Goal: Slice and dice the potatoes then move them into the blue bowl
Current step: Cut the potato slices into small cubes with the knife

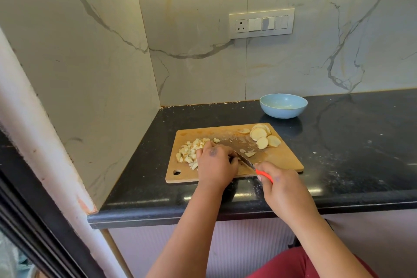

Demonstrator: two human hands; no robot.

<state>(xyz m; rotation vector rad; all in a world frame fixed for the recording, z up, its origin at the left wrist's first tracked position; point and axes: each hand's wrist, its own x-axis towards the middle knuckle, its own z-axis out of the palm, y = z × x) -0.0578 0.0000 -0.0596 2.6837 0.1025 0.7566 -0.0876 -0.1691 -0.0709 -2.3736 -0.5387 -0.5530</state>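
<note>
A wooden cutting board (pixel 284 160) lies on the black counter. Several diced potato pieces (pixel 188 153) are heaped at its left end. Several round potato slices (pixel 261 136) lie fanned at its back right corner, and a few small cut bits (pixel 249 153) sit mid-board. My right hand (pixel 279 185) grips the orange handle of a knife (pixel 244 161), whose blade angles down to the board. My left hand (pixel 216 165) rests curled on the board next to the blade; what it covers is hidden. The blue bowl (pixel 283 106) stands behind the board and looks empty.
The black counter (pixel 349 153) runs right, dusted with pale specks. Marble walls close the left side and back, forming a corner. A switch panel (pixel 261 23) hangs on the back wall. A white post (pixel 33 131) stands at the left.
</note>
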